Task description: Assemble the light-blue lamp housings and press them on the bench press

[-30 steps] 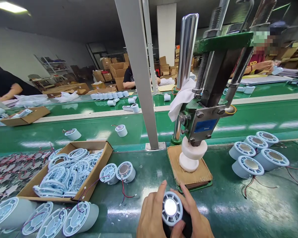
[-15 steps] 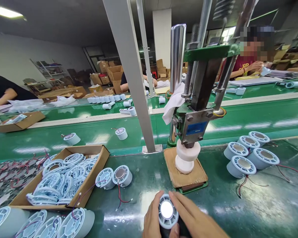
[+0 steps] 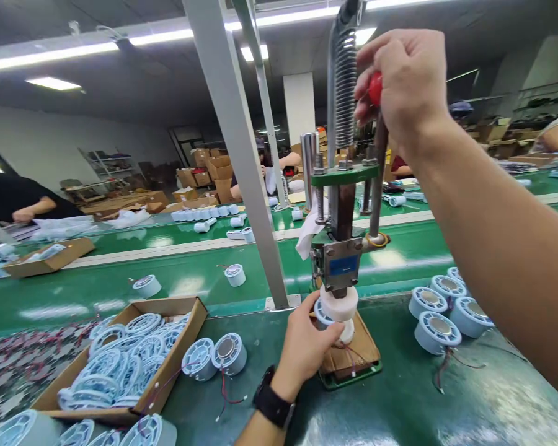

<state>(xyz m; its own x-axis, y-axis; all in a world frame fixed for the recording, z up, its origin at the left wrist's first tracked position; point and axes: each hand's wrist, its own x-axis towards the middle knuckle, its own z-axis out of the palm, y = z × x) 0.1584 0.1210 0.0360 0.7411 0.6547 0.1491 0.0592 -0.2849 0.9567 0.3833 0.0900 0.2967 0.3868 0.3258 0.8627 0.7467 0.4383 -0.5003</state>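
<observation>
Green workbench (image 3: 395, 402), head view: the left hand (image 3: 302, 344), fingers and thumb half-curled, grips a light-blue housing (image 3: 321, 317) partly beneath the white upper head (image 3: 339, 303) of the press (image 3: 343, 214), while the right hand (image 3: 411, 83) is curled loosely about the red knob (image 3: 375, 88). In my judgement, seat the housing square and keep fingertips clear of the head. The housing appears round, rib-rimmed and partly hidden.
</observation>
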